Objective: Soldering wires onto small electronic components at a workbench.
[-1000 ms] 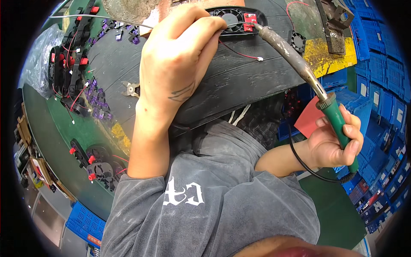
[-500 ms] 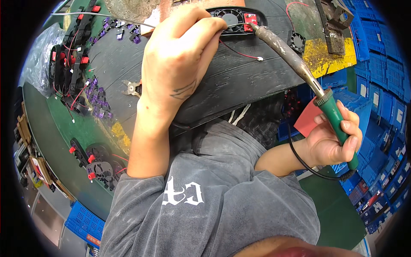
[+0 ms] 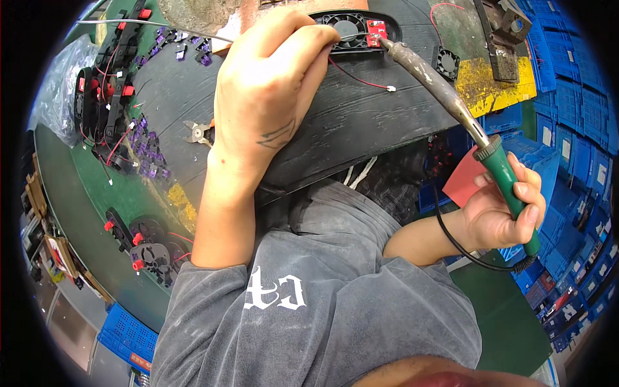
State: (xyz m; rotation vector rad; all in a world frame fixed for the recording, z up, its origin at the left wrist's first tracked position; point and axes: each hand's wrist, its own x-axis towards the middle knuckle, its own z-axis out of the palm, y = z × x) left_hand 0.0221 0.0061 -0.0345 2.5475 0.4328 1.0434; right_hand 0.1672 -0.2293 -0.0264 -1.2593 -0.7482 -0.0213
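Note:
My right hand (image 3: 503, 206) is wrapped round the green handle of a soldering iron (image 3: 438, 90), which slants up and left. Its tip meets the near right edge of a small red circuit board (image 3: 376, 32). That board sits beside a small black cooling fan (image 3: 349, 29) in a dark oval housing (image 3: 392, 22). My left hand (image 3: 271, 71) hovers over the left end of the housing, fingers pinched on a thin solder wire (image 3: 155, 26). The wire's end reaches from my fingertips across the fan towards the board. A red and black lead (image 3: 361, 80) with a white plug trails from the housing.
Cutting pliers (image 3: 198, 132) lie left of my left wrist. Black housings with red parts (image 3: 116, 90) and scattered purple pieces (image 3: 148, 151) cover the left side. A loose fan (image 3: 446, 62) and a metal fixture (image 3: 503, 39) stand to the right, before stacked blue crates (image 3: 574, 84).
The iron's tip has shifted very slightly towards me on the red board. Both hands keep nearly the same place and grip.

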